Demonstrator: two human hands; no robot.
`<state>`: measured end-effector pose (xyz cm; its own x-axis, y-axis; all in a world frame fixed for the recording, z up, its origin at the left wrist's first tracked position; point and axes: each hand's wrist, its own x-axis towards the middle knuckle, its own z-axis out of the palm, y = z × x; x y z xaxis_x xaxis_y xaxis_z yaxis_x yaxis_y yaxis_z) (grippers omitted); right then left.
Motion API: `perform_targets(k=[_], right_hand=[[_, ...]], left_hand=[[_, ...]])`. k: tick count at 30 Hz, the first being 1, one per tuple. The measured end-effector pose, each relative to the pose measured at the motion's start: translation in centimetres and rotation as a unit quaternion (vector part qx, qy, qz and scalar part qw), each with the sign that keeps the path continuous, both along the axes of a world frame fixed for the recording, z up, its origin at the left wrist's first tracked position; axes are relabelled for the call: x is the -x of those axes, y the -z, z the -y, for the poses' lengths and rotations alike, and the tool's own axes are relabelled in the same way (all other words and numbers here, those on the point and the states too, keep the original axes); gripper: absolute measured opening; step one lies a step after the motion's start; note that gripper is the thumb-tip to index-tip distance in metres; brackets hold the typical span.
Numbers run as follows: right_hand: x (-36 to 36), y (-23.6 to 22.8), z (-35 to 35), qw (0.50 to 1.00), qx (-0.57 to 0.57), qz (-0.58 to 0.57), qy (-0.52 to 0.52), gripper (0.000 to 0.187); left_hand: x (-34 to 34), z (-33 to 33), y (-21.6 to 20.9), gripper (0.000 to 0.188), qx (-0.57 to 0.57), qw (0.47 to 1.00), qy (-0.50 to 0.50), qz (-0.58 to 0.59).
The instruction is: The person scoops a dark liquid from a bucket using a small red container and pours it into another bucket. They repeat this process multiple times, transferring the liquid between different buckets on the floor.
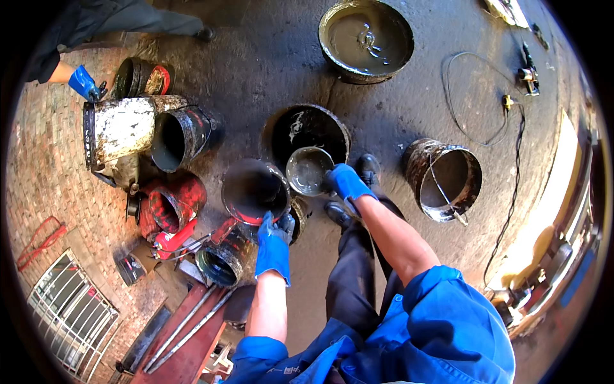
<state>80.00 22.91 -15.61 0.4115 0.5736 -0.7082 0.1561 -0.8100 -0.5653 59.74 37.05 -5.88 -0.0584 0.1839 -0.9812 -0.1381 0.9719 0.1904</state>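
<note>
My left hand, in a blue glove, is closed on the near rim of a dark bucket with a reddish edge. The bucket is tilted, and its inside looks dark and wet. My right hand, gloved in blue too, grips the right side of a small round metal bowl coated with grey residue. The glove hides how the fingers lie on it. Just beyond the bowl stands a wide black tub, partly covered by it. Bowl and bucket are side by side.
A large tub of grey-brown liquid stands at the far middle. To the right are a stained bucket and a cable. Left, red buckets and other containers crowd a brick wall. Another person's gloved hand shows far left.
</note>
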Motion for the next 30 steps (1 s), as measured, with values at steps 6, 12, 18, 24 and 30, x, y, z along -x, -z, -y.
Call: perform_targets(k=[6,12,18,24,30], right_hand=[[-2.3,-1.3,0.2,0.998,0.003,-0.004,0.064,0.027],[-4.7,-1.7,0.0,0.998,0.023,0.028,-0.049,0.023],[-7.6,-4.9,0.5,0.991,-0.095,-0.095,0.011,0.027],[-14.0,-6.4,0.2,0.969,-0.073,-0.225,0.067,0.028],[-26.1,-2.8,2.4,0.969,-0.107,-0.175,0.139,0.027]], left_hand=[[-0.2,0.5,-0.9,0.030,0.018,1.000,-0.010,0.000],[-1.7,1.4,-1.5,0.030,0.028,0.999,0.005,0.038],[-2.1,1.0,-1.5,0.028,0.041,0.994,-0.029,0.093],[-3.6,1.2,-0.7,0.028,0.033,0.993,-0.038,0.109],[-5.9,1.1,-0.7,0.026,0.070,0.993,-0.040,0.090]])
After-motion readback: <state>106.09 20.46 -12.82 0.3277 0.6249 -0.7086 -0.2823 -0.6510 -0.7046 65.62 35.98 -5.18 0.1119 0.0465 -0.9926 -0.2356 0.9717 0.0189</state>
